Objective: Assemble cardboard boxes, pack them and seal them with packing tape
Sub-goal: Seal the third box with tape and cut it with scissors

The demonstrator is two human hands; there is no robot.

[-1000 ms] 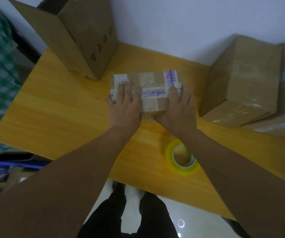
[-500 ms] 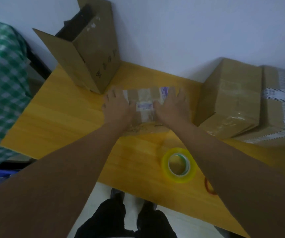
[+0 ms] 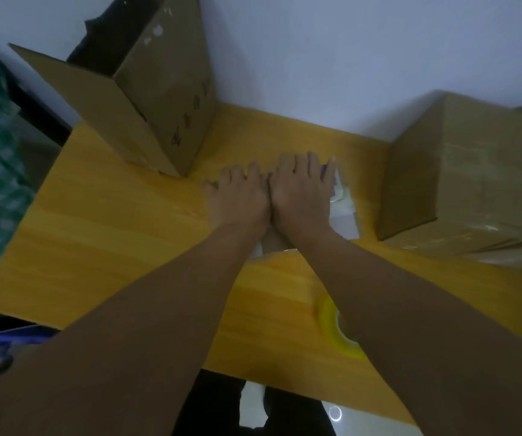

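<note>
Your left hand and right hand lie flat, side by side and touching, fingers straight, pressing down on the small box in the middle of the yellow tabletop. They cover most of it, and only its taped right end shows. The tape roll sits nearer you, half under your right forearm. An open carton stands at the back left, with sealed boxes on the right.

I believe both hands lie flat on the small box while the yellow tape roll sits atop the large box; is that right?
Not quite: the head view shows the tape roll on the table, partly hidden by the right forearm.
</note>
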